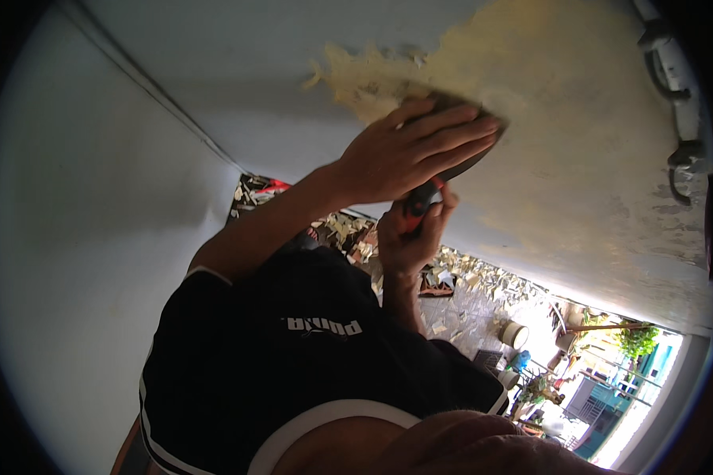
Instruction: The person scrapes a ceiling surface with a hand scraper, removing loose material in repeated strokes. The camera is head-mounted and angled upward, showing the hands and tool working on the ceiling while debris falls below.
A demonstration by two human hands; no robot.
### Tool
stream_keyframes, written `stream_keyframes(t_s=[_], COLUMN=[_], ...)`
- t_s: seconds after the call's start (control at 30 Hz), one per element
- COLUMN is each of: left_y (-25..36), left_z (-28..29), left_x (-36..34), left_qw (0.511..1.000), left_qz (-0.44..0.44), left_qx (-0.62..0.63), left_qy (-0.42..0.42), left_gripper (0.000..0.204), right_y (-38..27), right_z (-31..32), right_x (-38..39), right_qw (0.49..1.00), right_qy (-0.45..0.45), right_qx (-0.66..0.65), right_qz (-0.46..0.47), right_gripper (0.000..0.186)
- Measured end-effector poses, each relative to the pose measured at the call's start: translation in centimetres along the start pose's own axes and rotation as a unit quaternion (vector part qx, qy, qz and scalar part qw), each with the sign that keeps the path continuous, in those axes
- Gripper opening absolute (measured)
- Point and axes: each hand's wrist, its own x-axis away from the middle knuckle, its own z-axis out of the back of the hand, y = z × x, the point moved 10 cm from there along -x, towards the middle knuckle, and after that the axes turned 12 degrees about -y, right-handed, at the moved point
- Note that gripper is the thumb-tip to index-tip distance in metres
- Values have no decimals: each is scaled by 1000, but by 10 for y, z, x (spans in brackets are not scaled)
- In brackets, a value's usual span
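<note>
A scraper with a wide dark blade (475, 158) and a black and red handle lies against the wall (578, 127). My right hand (408, 237) is wrapped round the scraper handle (417, 207) from below. Stretched flat over the blade, my left hand (412, 150) presses on it with straight fingers and hides much of it. Around the blade's far edge, the grey-white paint is gone and a yellowish patch (483, 55) of wall shows. Ragged paint flakes (356, 71) stand along the left border of that patch.
Many pale paint chips (483, 273) litter the floor along the wall's foot. A bucket (514, 334) and potted plants (638, 340) stand toward the bright lower right. Pipes (673, 95) run up the wall at the far right. Another wall (95, 198) meets this one at the left.
</note>
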Motion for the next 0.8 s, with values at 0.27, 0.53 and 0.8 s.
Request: stream_keyframes(t_s=[0.27,0.53,0.8], left_y=[-2,-18,-25], left_z=[11,28,38], left_x=[-7,-14,-8], left_qw=[997,998,998], left_qz=[0,-14,-31], left_qx=[76,47,49], left_qy=[19,39,36], left_gripper=[65,63,62], right_y=[-14,-16,-14], right_z=[-16,-36,-49], right_x=[-4,-18,-12], right_qw=[998,997,997], right_qy=[-53,-78,-60], right_qx=[34,-28,38], right_qz=[-6,9,32], right_gripper=[40,38,38])
